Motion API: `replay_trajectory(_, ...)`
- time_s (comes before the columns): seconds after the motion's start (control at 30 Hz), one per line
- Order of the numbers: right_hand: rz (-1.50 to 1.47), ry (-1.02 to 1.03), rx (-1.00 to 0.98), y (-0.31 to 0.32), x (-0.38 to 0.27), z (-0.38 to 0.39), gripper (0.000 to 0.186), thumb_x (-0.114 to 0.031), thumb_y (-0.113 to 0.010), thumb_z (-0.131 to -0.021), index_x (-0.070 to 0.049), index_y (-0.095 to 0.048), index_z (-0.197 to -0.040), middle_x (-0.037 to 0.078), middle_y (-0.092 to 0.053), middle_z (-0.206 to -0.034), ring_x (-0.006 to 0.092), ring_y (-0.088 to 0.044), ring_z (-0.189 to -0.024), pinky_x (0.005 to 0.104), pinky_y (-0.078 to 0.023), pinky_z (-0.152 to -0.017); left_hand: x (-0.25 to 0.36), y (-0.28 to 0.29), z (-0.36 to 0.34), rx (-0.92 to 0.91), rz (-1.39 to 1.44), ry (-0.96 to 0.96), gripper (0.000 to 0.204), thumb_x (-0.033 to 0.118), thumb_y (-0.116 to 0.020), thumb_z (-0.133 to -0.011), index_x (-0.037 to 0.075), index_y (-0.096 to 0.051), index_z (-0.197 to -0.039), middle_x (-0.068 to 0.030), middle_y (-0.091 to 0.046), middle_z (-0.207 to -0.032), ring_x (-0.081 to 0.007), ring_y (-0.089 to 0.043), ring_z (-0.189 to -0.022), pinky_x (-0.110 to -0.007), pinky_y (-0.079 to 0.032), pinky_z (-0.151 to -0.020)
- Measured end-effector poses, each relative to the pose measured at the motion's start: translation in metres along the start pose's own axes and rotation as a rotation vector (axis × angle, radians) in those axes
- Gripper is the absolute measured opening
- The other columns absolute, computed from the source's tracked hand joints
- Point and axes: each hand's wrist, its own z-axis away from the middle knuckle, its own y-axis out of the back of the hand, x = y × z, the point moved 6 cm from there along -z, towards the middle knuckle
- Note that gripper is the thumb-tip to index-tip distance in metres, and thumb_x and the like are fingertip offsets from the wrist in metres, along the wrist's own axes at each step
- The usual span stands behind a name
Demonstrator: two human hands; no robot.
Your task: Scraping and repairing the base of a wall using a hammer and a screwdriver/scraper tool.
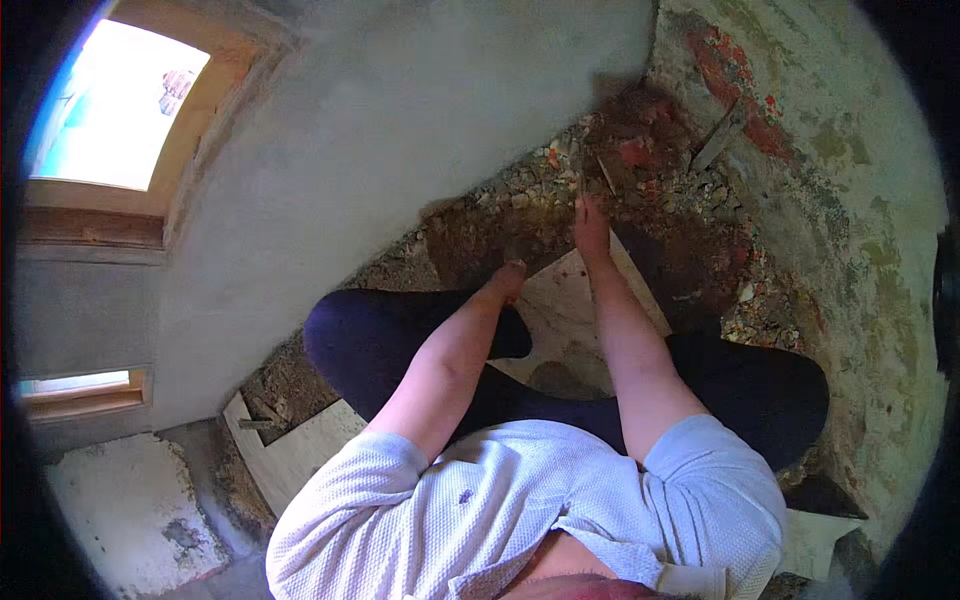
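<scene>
While hands (513,277) (592,228) reach near tile (548,305), a mark (466,496) dots the shirt (545,470).

Smooth-looking pale tile (552,305) here, rough crumbly earth (690,275) there, now matt plaster on the grey wall (380,150), plain wood in the window frame (205,105), nubbly cloth shirt (510,475)

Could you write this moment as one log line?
left hand: beside pale tile | right hand: near dirt | both grips: unclear | nearby: rubble, grey wall
</scene>
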Motion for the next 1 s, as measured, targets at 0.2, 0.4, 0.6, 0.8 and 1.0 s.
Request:
replay_trajectory(0.2,0.272,-0.102,-0.131,-0.039,0.024,0.009,0.048,-0.038,-0.038,-0.103,-0.003,-0.055,-0.131,0.02,-0.057,-0.13,0.0367,-0.053,-0.122,0.0462,-0.043,-0.101,-0.051,-0.021,0.017,0.031,0.446,0.291,0.058,0.012,-0.072,-0.081,0.001,-0.051,-0.134,-0.0228,-0.062,-0.12,-0.035,-0.064,-0.103,-0.043,-0.053,-0.086)
replay_trajectory(0.4,-0.181,0.224,-0.054,0.016,-0.084,-0.017,0.052,-0.041,-0.041,-0.102,-0.004,-0.048,-0.139,0.019,-0.054,-0.135,0.0362,-0.051,-0.124,0.044,-0.04,-0.103,-0.019,-0.024,0.002,0.007,0.23,0.188,0.08,0.016,-0.081,-0.071,0.0,-0.041,-0.138,-0.0219,-0.058,-0.127,-0.0297,-0.06,-0.113,-0.042,-0.051,-0.092)
replay_trajectory(0.6,-0.178,0.454,0.08,-0.02,-0.132,-0.008,0.053,-0.04,-0.041,-0.102,-0.003,-0.045,-0.14,0.02,-0.053,-0.135,0.0372,-0.052,-0.123,0.0433,-0.042,-0.102,-0.125,-0.114,-0.028,0.28,0.136,0.271,0.083,0.01,-0.08,-0.072,-0.002,-0.037,-0.142,-0.0215,-0.049,-0.138,-0.0318,-0.057,-0.117,-0.044,-0.052,-0.089)
replay_trajectory(0.8,0.336,-0.216,-0.293,-0.017,0.059,0.02,0.047,-0.038,-0.041,-0.101,-0.008,-0.05,-0.136,0.021,-0.059,-0.125,0.0393,-0.058,-0.112,0.0486,-0.047,-0.094,-0.009,-0.007,0.014,0.018,0.569,0.221,0.035,0.013,-0.057,-0.092,0.002,-0.055,-0.126,-0.0211,-0.068,-0.099,-0.0325,-0.068,-0.093,-0.042,-0.056,-0.073)
replay_trajectory(1.0,0.025,0.226,-0.058,-0.016,-0.088,-0.019,0.057,-0.045,-0.044,-0.1,-0.002,-0.051,-0.135,0.021,-0.059,-0.127,0.0366,-0.055,-0.12,0.0434,-0.041,-0.102,-0.048,-0.006,0.041,-0.005,0.301,0.226,0.06,0.013,-0.067,-0.084,-0.001,-0.042,-0.137,-0.0259,-0.063,-0.113,-0.0361,-0.064,-0.104,-0.049,-0.052,-0.084)
